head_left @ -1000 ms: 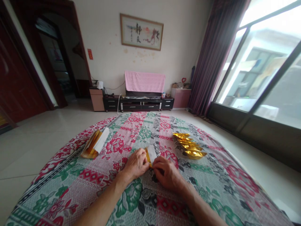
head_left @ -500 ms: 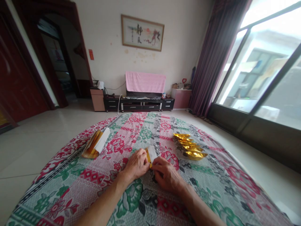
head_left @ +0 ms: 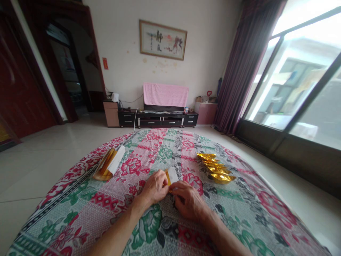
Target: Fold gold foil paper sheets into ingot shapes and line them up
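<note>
A small sheet of gold-and-white foil paper (head_left: 173, 174) lies at the middle of the cloth, its white side up with a gold strip along the left. My left hand (head_left: 157, 185) is closed on the paper's left edge. Fingers of my right hand (head_left: 186, 198) pinch its near corner, where a bit of gold shows; the fingertips partly hide the fold. Off to the right stands a row of several folded gold foil ingots (head_left: 222, 177). Over on the left rests a curled stack of gold-and-white foil paper (head_left: 108, 165).
A round table wears a flowered cloth (head_left: 149, 222) in red, green and grey. Beyond it, a low black TV cabinet (head_left: 150, 121) carries a television under a pink cover (head_left: 165, 94). Purple curtains (head_left: 239, 67) hang by the window at right.
My right hand's fingers have shifted slightly left and down over the paper's near corner, covering more of the gold. My left hand stays almost in place. The view has tipped slightly.
</note>
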A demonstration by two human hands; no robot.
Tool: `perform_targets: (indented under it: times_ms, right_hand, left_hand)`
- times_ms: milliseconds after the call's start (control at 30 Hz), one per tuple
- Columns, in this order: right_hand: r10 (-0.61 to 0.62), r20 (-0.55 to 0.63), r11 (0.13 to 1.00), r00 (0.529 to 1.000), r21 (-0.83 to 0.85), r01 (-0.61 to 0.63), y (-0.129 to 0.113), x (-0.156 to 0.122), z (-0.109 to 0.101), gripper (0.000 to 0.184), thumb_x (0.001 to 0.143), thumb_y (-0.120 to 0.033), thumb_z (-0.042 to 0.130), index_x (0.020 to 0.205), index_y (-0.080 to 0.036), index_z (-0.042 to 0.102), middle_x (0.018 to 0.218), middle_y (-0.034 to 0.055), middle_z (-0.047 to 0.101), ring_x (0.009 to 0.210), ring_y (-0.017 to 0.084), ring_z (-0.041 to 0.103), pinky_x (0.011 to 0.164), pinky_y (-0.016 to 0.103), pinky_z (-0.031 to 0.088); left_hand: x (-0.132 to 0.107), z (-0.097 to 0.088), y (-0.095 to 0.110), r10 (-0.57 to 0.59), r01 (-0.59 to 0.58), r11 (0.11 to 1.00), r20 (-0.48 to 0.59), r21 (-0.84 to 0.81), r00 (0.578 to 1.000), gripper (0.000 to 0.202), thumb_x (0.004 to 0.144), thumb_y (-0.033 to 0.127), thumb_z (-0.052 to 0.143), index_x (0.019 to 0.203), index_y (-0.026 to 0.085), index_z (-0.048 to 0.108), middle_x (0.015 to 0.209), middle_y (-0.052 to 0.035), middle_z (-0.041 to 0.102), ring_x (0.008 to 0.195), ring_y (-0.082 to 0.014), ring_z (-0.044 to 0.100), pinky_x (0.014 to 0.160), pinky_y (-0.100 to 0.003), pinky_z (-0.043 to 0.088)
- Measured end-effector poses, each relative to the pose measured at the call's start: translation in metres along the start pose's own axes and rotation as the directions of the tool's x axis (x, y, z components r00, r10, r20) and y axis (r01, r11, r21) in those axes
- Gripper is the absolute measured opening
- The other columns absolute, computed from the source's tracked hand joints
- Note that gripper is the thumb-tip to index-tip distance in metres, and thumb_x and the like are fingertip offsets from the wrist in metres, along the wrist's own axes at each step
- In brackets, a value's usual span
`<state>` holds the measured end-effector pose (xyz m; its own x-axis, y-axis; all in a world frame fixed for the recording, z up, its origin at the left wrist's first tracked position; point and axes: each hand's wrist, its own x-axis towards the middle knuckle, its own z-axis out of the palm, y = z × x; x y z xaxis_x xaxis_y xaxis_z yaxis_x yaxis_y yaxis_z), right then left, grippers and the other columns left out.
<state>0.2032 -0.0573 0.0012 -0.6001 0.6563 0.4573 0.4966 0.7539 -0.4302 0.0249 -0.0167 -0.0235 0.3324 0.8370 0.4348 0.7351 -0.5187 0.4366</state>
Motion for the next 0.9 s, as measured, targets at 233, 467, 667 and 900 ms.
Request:
perform_targets:
  times_ms: [233, 467, 667, 900]
  right_hand:
    - [0.010, -0.004, 1.000, 1.000, -0.003, -0.010, -0.0004, 0.0019, 0.0006, 0.025, 0.071, -0.003, 0.045, 0.082, -0.018, 0.062, 0.095, 0.0033, 0.064, 0.088, 0.015, 0.056, 0.084, 0.029, 0.042]
    - [0.044, -0.043, 0.997, 0.998, -0.057, -0.047, -0.0010, 0.0006, 0.0043, 0.020, 0.069, -0.006, 0.048, 0.080, -0.018, 0.060, 0.091, 0.0037, 0.064, 0.087, 0.015, 0.056, 0.082, 0.028, 0.043]
    - [0.072, -0.057, 0.992, 0.996, -0.101, -0.077, -0.0029, 0.0034, 0.0052, 0.013, 0.076, -0.010, 0.048, 0.078, -0.017, 0.059, 0.083, 0.0036, 0.063, 0.080, 0.013, 0.057, 0.077, 0.024, 0.043]
    - [0.052, -0.065, 0.991, 0.997, -0.122, -0.060, -0.0001, 0.0027, 0.0080, 0.012, 0.077, -0.011, 0.049, 0.076, -0.018, 0.059, 0.080, 0.0036, 0.063, 0.079, 0.013, 0.057, 0.077, 0.024, 0.042]
  left_hand:
    - [0.0002, -0.0002, -0.0003, 0.004, -0.005, 1.000, -0.011, -0.022, 1.000, 0.008, 0.068, 0.012, 0.053, 0.067, 0.019, 0.050, 0.076, -0.0019, 0.053, 0.073, -0.0146, 0.050, 0.069, -0.026, 0.041]
    - [0.0013, -0.0008, -0.0034, -0.029, 0.030, 0.995, 0.015, -0.098, 0.999, 0.008, 0.067, 0.011, 0.054, 0.066, 0.018, 0.052, 0.077, -0.0012, 0.054, 0.077, -0.0142, 0.053, 0.074, -0.026, 0.043]
    - [0.0016, -0.0043, -0.0035, -0.007, 0.013, 0.990, 0.042, -0.143, 0.999, 0.010, 0.069, 0.009, 0.052, 0.065, 0.018, 0.056, 0.084, -0.0029, 0.056, 0.082, -0.0144, 0.053, 0.079, -0.027, 0.042]
    - [0.0026, -0.0047, -0.0044, -0.022, 0.030, 0.989, 0.056, -0.147, 0.998, 0.010, 0.068, 0.011, 0.053, 0.065, 0.017, 0.059, 0.084, -0.0037, 0.056, 0.082, -0.0151, 0.054, 0.079, -0.028, 0.043]
